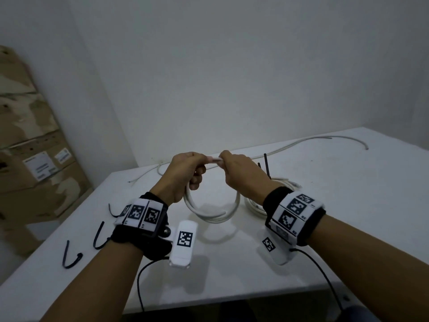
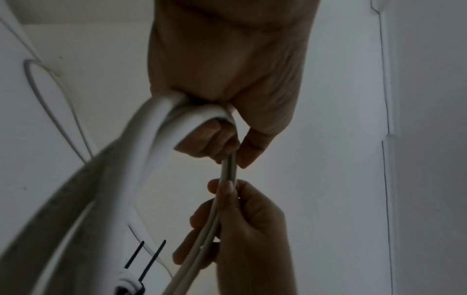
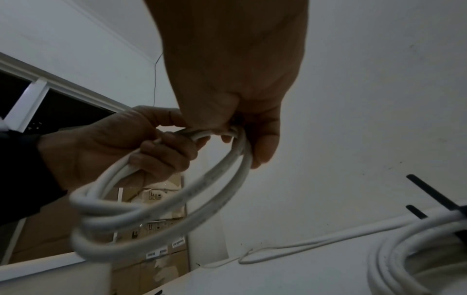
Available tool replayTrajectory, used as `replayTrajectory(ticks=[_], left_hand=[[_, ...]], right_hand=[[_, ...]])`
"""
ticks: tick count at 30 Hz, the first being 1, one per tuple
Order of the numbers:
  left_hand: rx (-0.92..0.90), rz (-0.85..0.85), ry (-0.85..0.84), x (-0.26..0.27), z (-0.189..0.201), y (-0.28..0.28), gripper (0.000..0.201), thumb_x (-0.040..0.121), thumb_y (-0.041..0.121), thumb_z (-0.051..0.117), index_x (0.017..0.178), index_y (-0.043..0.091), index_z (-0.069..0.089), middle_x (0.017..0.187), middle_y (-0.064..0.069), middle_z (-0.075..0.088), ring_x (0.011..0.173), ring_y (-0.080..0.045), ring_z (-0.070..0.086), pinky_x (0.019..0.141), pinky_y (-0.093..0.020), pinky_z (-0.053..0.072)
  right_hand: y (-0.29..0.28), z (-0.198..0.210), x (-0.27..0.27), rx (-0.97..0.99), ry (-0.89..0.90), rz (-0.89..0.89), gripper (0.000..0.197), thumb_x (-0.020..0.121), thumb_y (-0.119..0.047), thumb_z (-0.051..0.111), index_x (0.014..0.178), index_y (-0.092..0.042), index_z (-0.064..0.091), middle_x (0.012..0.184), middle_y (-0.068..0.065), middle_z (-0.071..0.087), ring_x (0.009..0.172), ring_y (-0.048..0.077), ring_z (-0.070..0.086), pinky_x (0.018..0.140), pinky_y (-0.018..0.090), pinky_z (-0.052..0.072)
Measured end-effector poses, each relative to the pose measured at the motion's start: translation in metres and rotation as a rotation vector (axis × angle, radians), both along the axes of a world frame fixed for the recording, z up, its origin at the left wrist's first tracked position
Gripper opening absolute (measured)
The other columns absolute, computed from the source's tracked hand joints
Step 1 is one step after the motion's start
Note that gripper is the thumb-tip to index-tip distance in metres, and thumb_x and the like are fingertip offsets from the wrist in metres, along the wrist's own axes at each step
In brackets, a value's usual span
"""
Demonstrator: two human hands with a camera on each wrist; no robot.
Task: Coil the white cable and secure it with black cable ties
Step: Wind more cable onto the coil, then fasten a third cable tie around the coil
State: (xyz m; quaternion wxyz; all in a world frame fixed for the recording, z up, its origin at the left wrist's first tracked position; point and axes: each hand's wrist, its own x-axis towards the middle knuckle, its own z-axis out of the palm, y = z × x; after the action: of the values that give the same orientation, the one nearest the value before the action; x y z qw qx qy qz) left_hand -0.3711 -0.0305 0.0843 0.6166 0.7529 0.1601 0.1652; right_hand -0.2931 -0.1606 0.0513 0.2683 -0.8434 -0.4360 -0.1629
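White, smooth cable (image 1: 212, 212) hangs in round loops above our pale surface (image 1: 348, 205); our left hand (image 1: 185, 173) and right hand (image 1: 241, 173) both grip it.

From my remote seat this reads as a plain storeroom or back room used as a workspace. I see a bare white table (image 1: 301, 228) pushed into the corner of unadorned white walls (image 1: 232, 66), and a stack of worn cardboard boxes (image 1: 34, 159) with printed shipping labels against the left wall. The right wrist view adds a dark window (image 3: 63, 107) with a white frame.
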Motion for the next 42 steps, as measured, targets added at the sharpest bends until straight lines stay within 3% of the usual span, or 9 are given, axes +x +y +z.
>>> replayTrajectory(ticks=[6,10,14,17,23,27,34,39,42], left_hand=[[-0.134,-0.057,0.017,-0.011,0.004,0.015,0.017,0.093,0.026,0.058,0.092,0.009,0.057,0.062,-0.001,0.046,0.042,-0.014,0.041,0.041,-0.021,0.035],[-0.175,0.02,-0.045,-0.017,-0.003,0.021,0.012,0.095,0.021,0.054,0.086,0.013,0.053,0.06,0.0,0.037,0.039,-0.009,0.029,0.037,-0.016,0.023],[-0.174,0.106,-0.084,-0.028,-0.006,0.039,0.004,0.092,0.012,0.056,0.089,0.013,0.053,0.055,0.002,0.036,0.037,-0.007,0.023,0.034,-0.013,0.017],[-0.175,0.144,-0.071,-0.041,-0.006,0.057,0.01,0.091,0.01,0.055,0.082,0.014,0.054,0.053,0.003,0.035,0.035,-0.007,0.021,0.035,-0.012,0.015],[-0.131,0.233,-0.055,-0.075,-0.001,0.101,0.013,0.091,0.009,0.055,0.079,0.014,0.052,0.056,0.0,0.034,0.032,-0.006,0.021,0.034,-0.01,0.016],[-0.109,0.291,-0.03,-0.104,0.0,0.132,0.022,0.092,0.009,0.054,0.071,0.015,0.05,0.056,-0.001,0.034,0.031,-0.006,0.021,0.035,-0.009,0.017],[-0.028,0.374,0.017,-0.153,-0.002,0.182,0.022,0.093,0.012,0.054,0.072,0.015,0.047,0.057,-0.001,0.036,0.031,-0.006,0.023,0.034,-0.011,0.016],[-0.009,0.442,0.041,-0.186,-0.006,0.209,0.023,0.093,0.011,0.052,0.071,0.014,0.046,0.058,-0.002,0.034,0.03,-0.005,0.023,0.032,-0.011,0.017],[-0.016,0.486,0.058,-0.201,-0.009,0.22,0.023,0.094,0.01,0.053,0.072,0.014,0.046,0.057,-0.001,0.035,0.03,-0.006,0.024,0.032,-0.011,0.017]], right_hand=[[0.008,-0.003,0.001,0.108,0.007,-0.037,0.021,0.103,-0.019,0.029,0.103,-0.006,0.046,0.077,0.004,0.047,0.067,0.026,0.046,0.058,0.031,0.026],[0.021,-0.007,-0.007,0.132,0.088,0.04,0.025,0.103,-0.021,0.031,0.102,-0.003,0.049,0.079,0.008,0.052,0.071,0.03,0.052,0.059,0.034,0.033],[0.033,-0.008,-0.009,0.374,0.784,0.269,0.035,0.102,-0.029,0.036,0.105,-0.004,0.06,0.084,0.011,0.063,0.067,0.024,0.061,0.058,0.03,0.05],[0.041,-0.008,-0.011,0.401,0.98,0.361,0.038,0.101,-0.034,0.038,0.109,-0.005,0.063,0.083,0.009,0.066,0.069,0.021,0.064,0.063,0.029,0.05],[0.077,-0.009,-0.023,0.317,0.962,0.318,0.029,0.099,-0.029,0.043,0.106,-0.008,0.06,0.087,0.007,0.062,0.071,0.02,0.06,0.061,0.028,0.045],[0.105,-0.015,-0.035,0.094,0.95,0.347,0.021,0.097,-0.017,0.047,0.106,-0.006,0.063,0.082,0.008,0.061,0.065,0.02,0.062,0.057,0.027,0.05],[0.176,-0.035,-0.068,-0.242,0.833,0.427,0.019,0.095,-0.013,0.05,0.106,-0.009,0.065,0.075,0.004,0.06,0.059,0.016,0.06,0.05,0.022,0.048],[0.23,-0.047,-0.098,-0.41,0.778,0.497,0.032,0.095,-0.013,0.052,0.126,-0.016,0.054,0.074,0.004,0.057,0.056,0.017,0.059,0.048,0.022,0.047],[0.255,-0.054,-0.116,-0.513,0.734,0.522,0.041,0.094,-0.012,0.053,0.134,-0.019,0.047,0.07,0.003,0.057,0.044,0.013,0.057,0.041,0.022,0.047]])
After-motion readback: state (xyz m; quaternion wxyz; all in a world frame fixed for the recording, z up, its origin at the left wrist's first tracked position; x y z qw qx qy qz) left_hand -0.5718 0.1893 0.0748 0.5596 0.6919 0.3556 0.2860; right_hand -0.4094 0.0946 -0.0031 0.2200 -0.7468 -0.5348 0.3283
